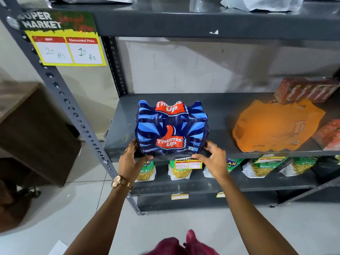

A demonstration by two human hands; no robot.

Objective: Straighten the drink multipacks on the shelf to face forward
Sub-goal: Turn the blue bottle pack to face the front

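Note:
A blue Thums Up multipack (172,128) stands at the front edge of the grey middle shelf (217,116), its red logo facing me. My left hand (131,160) presses its lower left corner and my right hand (213,158) its lower right corner, thumbs under the front edge. An orange multipack (276,127) lies to the right on the same shelf, turned at an angle. Red drink packs sit at the back right (305,90) and at the far right edge (329,135).
A grey perforated upright (73,115) runs diagonally left of the shelf, with a yellow price sign (68,46) above. Snack bags (180,171) fill the lower shelf. A brown cabinet (31,131) stands to the left on the tiled floor.

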